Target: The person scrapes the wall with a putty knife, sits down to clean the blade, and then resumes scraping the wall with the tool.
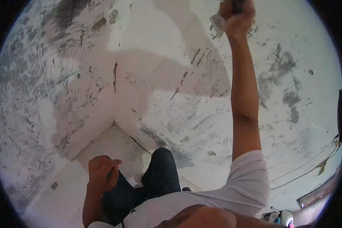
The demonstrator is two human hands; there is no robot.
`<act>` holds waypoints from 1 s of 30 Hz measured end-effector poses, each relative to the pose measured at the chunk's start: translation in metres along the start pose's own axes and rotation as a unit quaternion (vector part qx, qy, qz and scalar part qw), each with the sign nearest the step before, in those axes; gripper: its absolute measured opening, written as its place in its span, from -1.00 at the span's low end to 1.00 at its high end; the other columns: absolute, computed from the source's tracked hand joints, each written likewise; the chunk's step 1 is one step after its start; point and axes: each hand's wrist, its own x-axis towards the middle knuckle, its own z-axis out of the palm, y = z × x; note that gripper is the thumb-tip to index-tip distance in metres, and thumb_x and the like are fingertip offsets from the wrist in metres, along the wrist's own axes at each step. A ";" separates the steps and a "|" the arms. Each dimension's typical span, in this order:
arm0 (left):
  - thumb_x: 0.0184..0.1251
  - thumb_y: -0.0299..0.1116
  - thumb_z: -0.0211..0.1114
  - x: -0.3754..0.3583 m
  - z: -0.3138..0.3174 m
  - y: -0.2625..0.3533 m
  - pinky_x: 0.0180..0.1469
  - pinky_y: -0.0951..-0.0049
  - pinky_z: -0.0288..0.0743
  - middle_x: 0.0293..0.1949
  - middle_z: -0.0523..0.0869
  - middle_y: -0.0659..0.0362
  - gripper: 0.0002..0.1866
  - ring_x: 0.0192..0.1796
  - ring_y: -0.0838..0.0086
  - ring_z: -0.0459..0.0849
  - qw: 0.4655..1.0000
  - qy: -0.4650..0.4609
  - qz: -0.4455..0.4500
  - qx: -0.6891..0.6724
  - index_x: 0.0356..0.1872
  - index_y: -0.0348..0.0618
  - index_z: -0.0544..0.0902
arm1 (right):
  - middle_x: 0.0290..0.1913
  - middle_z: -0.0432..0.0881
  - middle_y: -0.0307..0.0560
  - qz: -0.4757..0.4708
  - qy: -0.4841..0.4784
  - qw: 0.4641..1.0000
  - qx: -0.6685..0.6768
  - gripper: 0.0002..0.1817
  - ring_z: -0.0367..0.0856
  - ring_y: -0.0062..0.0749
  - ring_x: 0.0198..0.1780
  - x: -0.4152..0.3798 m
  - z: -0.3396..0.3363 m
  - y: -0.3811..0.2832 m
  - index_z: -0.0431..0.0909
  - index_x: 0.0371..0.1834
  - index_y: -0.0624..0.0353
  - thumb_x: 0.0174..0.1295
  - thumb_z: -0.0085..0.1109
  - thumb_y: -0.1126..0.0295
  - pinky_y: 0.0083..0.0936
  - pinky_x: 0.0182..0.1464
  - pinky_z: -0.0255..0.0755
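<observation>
Right hand raised overhead, arm near straight, grip clenched on a putty scraper whose blade meets the patchy plastered wall at the top of view. Left hand hangs low by the knee, fingers curled shut; contents unclear.

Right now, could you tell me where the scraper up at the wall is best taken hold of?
By its handle, from below and behind. The right hand already wraps that end, arm raised, and only the flat blade sticks out to the left against the plastered wall. The blade's edge is thin, so keep fingers off it. The left hand rests by the knee.
</observation>
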 end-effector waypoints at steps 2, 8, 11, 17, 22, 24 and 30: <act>-0.01 -0.59 0.26 0.000 0.003 -0.004 -0.52 0.38 0.34 -0.62 0.55 0.19 -0.83 -0.63 0.40 0.49 1.000 0.011 -0.007 0.003 -0.35 -0.15 0.69 | -0.71 0.08 -0.38 -0.026 -0.014 0.998 -0.064 -0.39 -0.02 -0.62 -0.74 -0.007 0.020 -0.033 0.19 -0.63 -0.05 0.29 -0.08 -0.32 -0.55 -0.71 -0.14; -0.07 -0.62 0.28 0.003 -0.006 0.000 -0.53 0.40 0.38 -0.63 0.58 0.17 -0.80 -0.63 0.38 0.55 0.999 0.004 0.011 0.034 -0.36 -0.17 0.70 | -0.74 0.03 -0.41 0.066 0.086 0.993 0.041 -0.38 -0.03 -0.63 -0.73 -0.004 0.018 -0.031 0.19 -0.66 -0.07 0.30 -0.13 -0.34 -0.56 -0.67 -0.15; -0.06 -0.61 0.28 -0.001 -0.005 0.003 -0.53 0.39 0.38 -0.64 0.59 0.17 -0.80 -0.63 0.38 0.55 1.000 -0.005 -0.001 0.019 -0.36 -0.16 0.70 | -0.75 0.04 -0.41 0.019 -0.012 0.991 -0.133 -0.40 -0.02 -0.65 -0.73 -0.011 0.007 -0.006 0.21 -0.67 -0.06 0.32 -0.10 -0.27 -0.58 -0.68 -0.15; -0.06 -0.60 0.28 0.001 0.001 0.002 -0.53 0.38 0.39 -0.64 0.59 0.17 -0.80 -0.62 0.37 0.57 1.000 0.026 0.009 0.007 -0.35 -0.16 0.70 | -0.64 0.09 -0.31 0.095 0.134 0.978 -0.132 -0.45 -0.02 -0.54 -0.62 0.007 -0.017 -0.006 0.23 -0.55 0.11 0.38 -0.18 -0.14 -0.47 -0.56 -0.13; -0.08 -0.61 0.28 0.000 -0.003 0.002 -0.53 0.38 0.39 -0.63 0.59 0.16 -0.81 -0.63 0.37 0.57 0.999 0.018 0.019 0.021 -0.37 -0.17 0.69 | -0.66 0.07 -0.34 0.033 -0.071 0.996 -0.031 -0.46 -0.03 -0.55 -0.64 0.002 0.015 -0.044 0.18 -0.60 0.08 0.40 -0.20 -0.11 -0.48 -0.57 -0.17; -0.01 -0.59 0.26 -0.008 0.000 -0.002 -0.34 0.28 0.42 -0.55 0.62 0.17 -0.79 -0.54 0.31 0.55 0.999 -0.016 -0.044 -0.021 -0.32 -0.09 0.68 | -0.65 0.07 -0.34 0.051 -0.059 0.991 -0.105 -0.49 -0.04 -0.56 -0.63 -0.001 0.027 -0.029 0.17 -0.61 0.08 0.37 -0.18 -0.07 -0.48 -0.56 -0.17; -0.08 -0.61 0.27 0.002 -0.003 0.006 -0.53 0.39 0.39 -0.63 0.60 0.15 -0.81 -0.64 0.40 0.54 1.000 0.010 0.010 0.019 -0.36 -0.18 0.69 | -0.67 0.09 -0.36 -0.001 -0.087 0.996 -0.019 -0.48 -0.07 -0.61 -0.72 0.004 0.034 -0.040 0.14 -0.64 -0.05 0.40 -0.10 -0.10 -0.57 -0.68 -0.12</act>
